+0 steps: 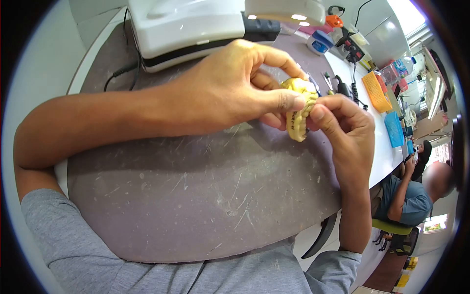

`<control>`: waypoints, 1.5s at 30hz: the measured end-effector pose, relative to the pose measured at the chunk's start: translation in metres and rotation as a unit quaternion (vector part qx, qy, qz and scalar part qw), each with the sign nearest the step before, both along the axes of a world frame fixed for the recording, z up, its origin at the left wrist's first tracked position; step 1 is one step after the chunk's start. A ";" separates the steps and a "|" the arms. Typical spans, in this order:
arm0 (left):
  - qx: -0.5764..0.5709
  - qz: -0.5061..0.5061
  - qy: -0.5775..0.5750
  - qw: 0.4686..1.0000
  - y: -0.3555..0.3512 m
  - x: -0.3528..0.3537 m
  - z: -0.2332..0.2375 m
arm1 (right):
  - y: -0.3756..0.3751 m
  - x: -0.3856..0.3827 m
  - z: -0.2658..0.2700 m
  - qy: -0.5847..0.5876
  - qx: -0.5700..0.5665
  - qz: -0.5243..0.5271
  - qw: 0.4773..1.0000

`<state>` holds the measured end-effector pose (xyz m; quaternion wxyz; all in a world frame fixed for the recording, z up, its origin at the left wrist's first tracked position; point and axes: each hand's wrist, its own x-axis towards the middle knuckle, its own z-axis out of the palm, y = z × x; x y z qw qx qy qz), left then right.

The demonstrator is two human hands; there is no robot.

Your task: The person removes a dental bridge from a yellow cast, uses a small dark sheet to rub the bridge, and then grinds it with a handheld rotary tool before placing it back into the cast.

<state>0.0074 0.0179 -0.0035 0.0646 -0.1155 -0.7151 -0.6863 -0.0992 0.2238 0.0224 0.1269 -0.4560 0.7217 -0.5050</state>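
A yellowish dental cast, with a row of moulded teeth and dark writing on its side, is held up above the grey-brown mat. My left hand grips it from the left, thumb across the front and fingers curled behind. From the right, my right hand pinches at the cast's edge with thumb and forefinger. Whether a small piece sits between those right fingertips is hidden. Part of the cast lies behind my left thumb and fingers.
A white machine stands at the back, under a lamp head. A blue-lidded jar, an orange basket and a blue basket line the right side. Cables lie nearby. Another person sits at far right.
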 end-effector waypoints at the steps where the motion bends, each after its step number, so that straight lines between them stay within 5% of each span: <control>1: -0.002 0.001 -0.008 1.000 0.000 0.000 0.001 | 0.000 0.000 0.002 -0.018 0.018 -0.003 1.000; 27: 0.008 -0.008 -0.009 1.000 0.002 0.000 0.003 | 0.000 -0.006 -0.004 0.025 -0.009 0.019 0.999; 45: 0.079 -0.007 -0.042 0.996 0.000 -0.001 0.006 | 0.001 -0.012 0.000 -0.093 0.057 0.027 0.994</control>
